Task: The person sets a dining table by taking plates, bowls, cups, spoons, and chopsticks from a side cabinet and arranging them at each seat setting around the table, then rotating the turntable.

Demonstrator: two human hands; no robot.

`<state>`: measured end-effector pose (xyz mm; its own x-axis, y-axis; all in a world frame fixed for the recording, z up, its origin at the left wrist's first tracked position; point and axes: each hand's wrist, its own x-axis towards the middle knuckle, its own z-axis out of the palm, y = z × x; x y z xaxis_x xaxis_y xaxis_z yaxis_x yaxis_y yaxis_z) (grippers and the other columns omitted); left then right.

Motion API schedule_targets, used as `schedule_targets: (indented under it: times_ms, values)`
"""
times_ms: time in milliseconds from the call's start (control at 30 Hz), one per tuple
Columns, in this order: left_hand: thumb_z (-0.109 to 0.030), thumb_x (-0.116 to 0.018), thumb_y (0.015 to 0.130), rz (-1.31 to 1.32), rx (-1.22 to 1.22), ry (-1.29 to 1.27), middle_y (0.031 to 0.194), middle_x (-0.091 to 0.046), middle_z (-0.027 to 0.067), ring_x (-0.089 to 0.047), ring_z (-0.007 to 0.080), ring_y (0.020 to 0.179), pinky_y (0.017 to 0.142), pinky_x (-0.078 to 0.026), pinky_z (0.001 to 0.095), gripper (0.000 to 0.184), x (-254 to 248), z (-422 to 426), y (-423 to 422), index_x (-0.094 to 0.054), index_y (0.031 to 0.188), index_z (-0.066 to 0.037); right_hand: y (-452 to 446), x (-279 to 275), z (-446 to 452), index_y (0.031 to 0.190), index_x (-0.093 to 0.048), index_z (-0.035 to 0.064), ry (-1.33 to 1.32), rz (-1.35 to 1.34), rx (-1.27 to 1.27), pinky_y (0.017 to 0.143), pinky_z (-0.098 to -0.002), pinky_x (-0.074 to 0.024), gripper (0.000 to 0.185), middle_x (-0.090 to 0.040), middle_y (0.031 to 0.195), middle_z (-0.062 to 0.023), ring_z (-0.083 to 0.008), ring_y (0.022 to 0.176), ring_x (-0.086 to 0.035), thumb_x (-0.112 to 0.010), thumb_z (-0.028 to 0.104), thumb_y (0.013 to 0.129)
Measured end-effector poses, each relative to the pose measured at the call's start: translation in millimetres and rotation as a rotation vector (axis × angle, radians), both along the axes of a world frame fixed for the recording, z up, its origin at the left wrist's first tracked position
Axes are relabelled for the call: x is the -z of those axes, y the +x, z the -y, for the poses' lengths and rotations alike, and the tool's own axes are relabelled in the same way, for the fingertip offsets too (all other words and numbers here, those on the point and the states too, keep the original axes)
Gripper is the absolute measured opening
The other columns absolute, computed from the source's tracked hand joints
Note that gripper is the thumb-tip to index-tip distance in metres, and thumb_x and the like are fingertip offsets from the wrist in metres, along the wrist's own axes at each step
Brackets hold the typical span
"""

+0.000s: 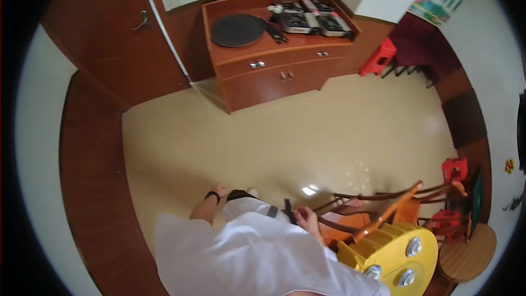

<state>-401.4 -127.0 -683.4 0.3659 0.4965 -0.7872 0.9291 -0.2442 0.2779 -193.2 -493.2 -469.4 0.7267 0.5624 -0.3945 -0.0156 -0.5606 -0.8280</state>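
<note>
Wooden chair (384,216) lies just rightward of the right hand (307,220), farther from the left hand (219,192); whether fingers grasp, indeterminable.

Behind both the left hand (220,189) and the right hand (308,219), the shirt (252,255) is plain white. The band (211,195) at the left wrist is black. Just right of the right hand, the wooden chair (387,213) is orange-brown; past it, a ribbed round piece (392,260) is bright yellow with silvery patches (414,246). Farther right, a round tabletop (468,252) is light brown with wood grain, and a small stool (455,169) is red. Ahead of both hands, the floor (274,137) is glossy cream, the cabinet (274,85) reddish-brown, and the round plate (238,30) on it dark grey.
</note>
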Motion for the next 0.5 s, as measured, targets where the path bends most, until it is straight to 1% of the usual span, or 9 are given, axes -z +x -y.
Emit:
schedule_targets:
  times_ms: [33, 67, 133, 233, 300, 367, 400, 467, 500]
  values:
    - [-0.011, -0.051, 0.081, 0.088, -0.282, -0.003, 0.086, -0.067, 0.0139, -0.065, 0.0276, 0.069, 0.064, -0.053, 0.0397, 0.023, -43, -10, 12, -0.061, 0.101, -0.007, 19, -6, -29, 0.102, -0.06, -0.0016, 0.055, -0.009, -0.043, 0.064, -0.0275, -0.0494, 0.026, -0.063, 0.081, -0.0083, -0.013, 0.072, -0.059, -0.065, 0.016, 0.084]
    - [-0.011, -0.051, 0.081, 0.073, -0.299, 0.013, 0.086, -0.067, 0.0139, -0.065, 0.0276, 0.069, 0.064, -0.053, 0.0397, 0.023, -39, -25, 14, -0.061, 0.101, -0.007, 41, -12, -57, 0.104, -0.059, -0.0011, 0.11, -0.015, -0.084, 0.066, -0.0288, -0.0505, 0.03, -0.064, 0.087, -0.0097, -0.0144, 0.074, -0.06, -0.067, 0.018, 0.082]
    - [-0.013, -0.047, 0.085, 0.277, -0.914, -0.12, 0.074, -0.063, 0.0126, -0.062, 0.0229, 0.058, 0.048, -0.05, 0.0349, 0.014, -22, -54, 20, -0.056, 0.093, -0.006, 93, -5, -116, 0.109, -0.057, 0.001, 0.051, 0.117, -0.121, 0.068, -0.0307, -0.052, 0.04, -0.062, 0.096, -0.0115, -0.0175, 0.08, -0.061, -0.071, 0.021, 0.078]
    - [-0.015, -0.046, 0.086, 0.386, -1.097, -0.154, 0.07, -0.06, 0.0123, -0.061, 0.02, 0.055, 0.042, -0.046, 0.0315, 0.015, -13, -73, 24, -0.053, 0.094, -0.004, 199, 28, -212, 0.115, -0.055, 0.0039, 0.009, 0.371, -0.164, 0.068, -0.0317, -0.0524, 0.049, -0.059, 0.102, -0.0123, -0.0215, 0.091, -0.057, -0.074, 0.022, 0.074]
    - [-0.016, -0.047, 0.086, 0.39, -1.168, -0.223, 0.076, -0.061, 0.0119, -0.06, 0.0203, 0.057, 0.046, -0.049, 0.033, 0.019, -9, -72, 25, -0.052, 0.1, -0.004, 284, 39, -294, 0.114, -0.054, 0.0019, 0.069, 0.509, -0.196, 0.076, -0.0379, -0.0493, 0.051, -0.059, 0.104, -0.0172, -0.0284, 0.09, -0.057, -0.073, 0.027, 0.073]
    - [-0.017, -0.045, 0.086, 0.255, -1.195, -0.235, 0.084, -0.061, 0.0135, -0.062, 0.0235, 0.071, 0.057, -0.053, 0.0361, 0.025, -18, -64, 32, -0.048, 0.108, -0.005, 378, 68, -387, 0.118, -0.049, -0.0018, 0.08, 0.637, -0.246, 0.088, -0.0416, -0.0445, 0.059, -0.054, 0.108, -0.0215, -0.0336, 0.103, -0.053, -0.073, 0.025, 0.071]
    - [-0.017, -0.047, 0.085, 0.243, -1.284, -0.229, 0.083, -0.062, 0.0148, -0.062, 0.023, 0.068, 0.057, -0.053, 0.0364, 0.024, -19, -56, 33, -0.053, 0.105, -0.004, 417, 68, -436, 0.118, -0.049, -0.0018, 0.123, 0.724, -0.258, 0.091, -0.0427, -0.0428, 0.063, -0.051, 0.111, -0.0239, -0.0367, 0.108, -0.05, -0.074, 0.028, 0.069]
    - [-0.017, -0.047, 0.084, 0.181, -1.309, -0.24, 0.087, -0.062, 0.0165, -0.062, 0.0253, 0.069, 0.059, -0.053, 0.0394, 0.026, -44, -45, 47, -0.052, 0.106, -0.004, 478, 64, -521, 0.123, -0.045, -0.0011, -0.074, 0.763, -0.337, 0.093, -0.0437, -0.0417, 0.071, -0.048, 0.116, -0.0245, -0.0385, 0.11, -0.048, -0.073, 0.035, 0.069]
    - [-0.017, -0.047, 0.084, 0.196, -1.351, -0.238, 0.087, -0.062, 0.0166, -0.062, 0.0255, 0.069, 0.059, -0.053, 0.0395, 0.026, -55, -49, 66, -0.052, 0.106, -0.004, 504, 59, -554, 0.123, -0.045, -0.0011, -0.054, 0.757, -0.355, 0.093, -0.0437, -0.0417, 0.071, -0.048, 0.116, -0.0245, -0.0385, 0.11, -0.048, -0.073, 0.035, 0.069]
